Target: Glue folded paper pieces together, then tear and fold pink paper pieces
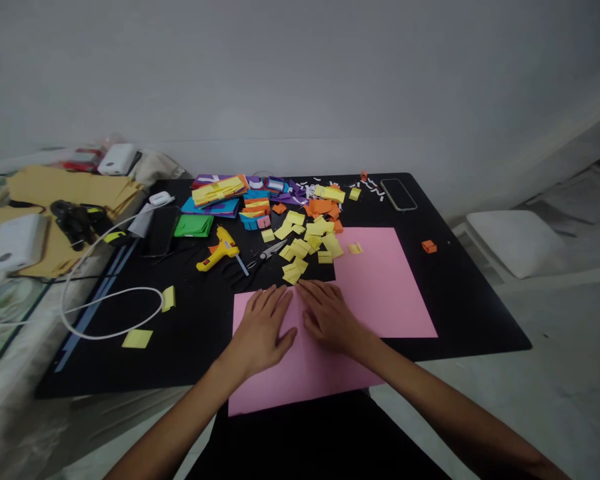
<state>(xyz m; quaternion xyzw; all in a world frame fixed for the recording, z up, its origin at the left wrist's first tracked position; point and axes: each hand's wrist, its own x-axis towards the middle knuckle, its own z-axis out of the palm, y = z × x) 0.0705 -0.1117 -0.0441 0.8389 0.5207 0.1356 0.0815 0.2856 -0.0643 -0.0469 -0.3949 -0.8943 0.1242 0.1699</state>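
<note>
A large pink paper sheet (275, 387) lies at the front of the black table, its near edge reaching past the table edge. My left hand (263, 327) rests flat on its left half, fingers stretched forward. On the same sheet, near its upper middle, my right hand (327, 313) lies with fingers extended and thumb bent inward. A faint crease seems to run between the hands. Beside and behind my right hand is a second pink sheet (390, 280), partly covered by my hand. Several small folded yellow paper pieces (300, 248) are heaped just beyond my fingertips.
A yellow glue gun (221, 250) and scissors (275, 249) lie left of the yellow heap. Behind are coloured paper stacks (220, 191). A phone (399, 195) sits at the back right, an orange folded piece (429, 247) nearer. A white cable (115, 337) loops at left.
</note>
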